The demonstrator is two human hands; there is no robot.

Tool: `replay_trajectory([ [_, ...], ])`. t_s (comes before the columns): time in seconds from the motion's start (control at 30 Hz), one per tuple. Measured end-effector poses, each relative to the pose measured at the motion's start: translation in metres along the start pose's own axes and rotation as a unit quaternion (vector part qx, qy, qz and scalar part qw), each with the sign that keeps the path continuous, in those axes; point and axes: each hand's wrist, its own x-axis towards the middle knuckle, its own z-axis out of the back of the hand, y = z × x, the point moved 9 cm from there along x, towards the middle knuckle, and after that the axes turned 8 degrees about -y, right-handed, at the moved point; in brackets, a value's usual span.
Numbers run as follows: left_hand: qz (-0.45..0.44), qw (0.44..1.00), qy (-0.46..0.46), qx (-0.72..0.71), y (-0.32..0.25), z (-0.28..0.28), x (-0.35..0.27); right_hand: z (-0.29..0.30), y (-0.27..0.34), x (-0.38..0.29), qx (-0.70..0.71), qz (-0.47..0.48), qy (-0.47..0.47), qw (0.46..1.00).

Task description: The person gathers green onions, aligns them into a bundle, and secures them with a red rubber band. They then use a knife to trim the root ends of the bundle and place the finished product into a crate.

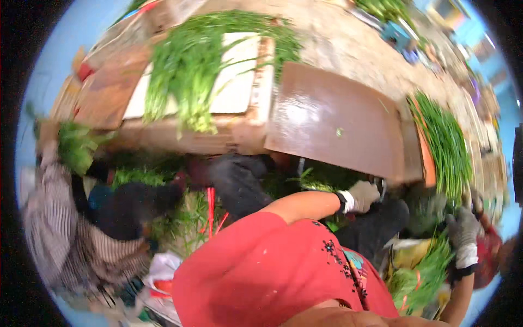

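Note:
My left hand [362, 197], in a pale work glove with a white cuff, is at the near edge of a shiny brown board [335, 122]. Beside its fingers shows a small curved metal piece [382, 189]; whether the hand grips it is unclear. Out to the right, my right hand [464, 229], also gloved, is blurred and lies below a pile of long green leafy stalks [447, 143]. Its fingers are partly hidden, so its hold cannot be told. Under it lies a bundle of finer greens [425, 265] with orange-red ties. A few leaf scraps dot the board.
Left of the board, greens with pale stems [196, 81] lie across a white board [239, 77]. A co-worker in striped sleeves [57, 212] sits at far left, near a leafy bunch [77, 147]. Another person in red [488, 249] is at far right. Red ties [211, 212] hang near my knees.

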Motion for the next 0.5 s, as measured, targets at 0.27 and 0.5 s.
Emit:
replay_trajectory([
  [0.27, -0.1, 0.983, -0.151, 0.029, -0.024, 0.134, -0.094, -0.01, 0.289, 0.07, 0.348, 0.378, -0.024, 0.857],
  [0.5, 0.397, 0.76, -0.491, 0.155, 0.097, 0.323, -0.366, -0.167, 0.305, 0.101, 0.484, 0.351, 0.06, 0.799],
])
